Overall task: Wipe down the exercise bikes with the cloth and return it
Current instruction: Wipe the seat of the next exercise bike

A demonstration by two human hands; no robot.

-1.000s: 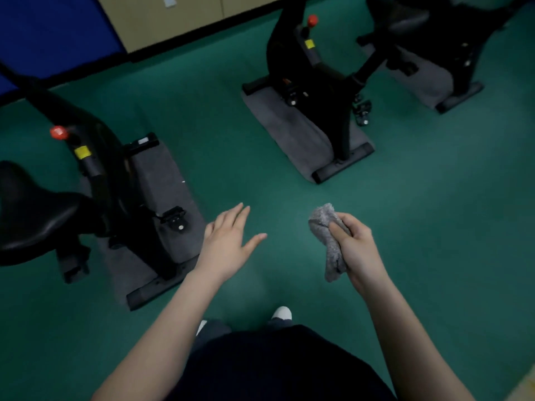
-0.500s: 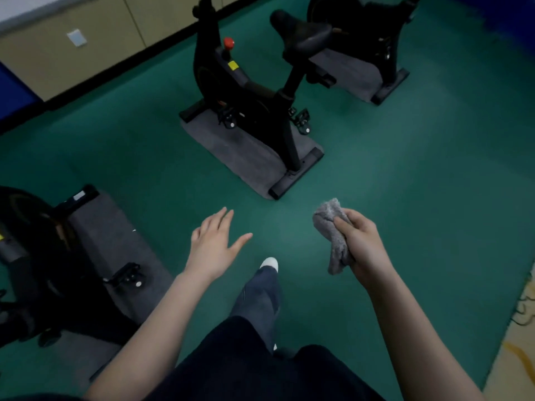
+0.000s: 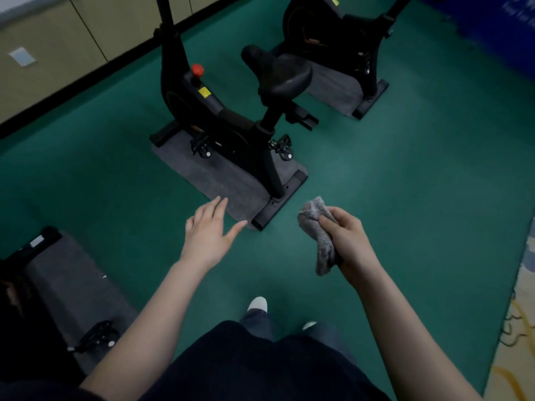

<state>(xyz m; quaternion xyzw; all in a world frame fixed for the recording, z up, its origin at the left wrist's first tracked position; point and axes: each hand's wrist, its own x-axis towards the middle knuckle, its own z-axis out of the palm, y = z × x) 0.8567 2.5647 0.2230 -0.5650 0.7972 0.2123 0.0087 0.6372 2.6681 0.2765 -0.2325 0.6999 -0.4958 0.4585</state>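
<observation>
Head view, right hand (image 3: 351, 241) gripping cloth (image 3: 317, 230)

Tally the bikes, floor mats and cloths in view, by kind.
Bikes: 3 (middle bike, far bike, near bike mostly cut off)
Mats: 3 (middle mat, far mat, near mat)
Cloths: 1 (cloth, in the right hand)
Total: 7

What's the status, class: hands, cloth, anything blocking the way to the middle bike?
Left hand open, holding nothing. Right hand grips grey cloth. Middle bike ahead on its mat, not touched. No obstacle seen on green floor between.
</observation>
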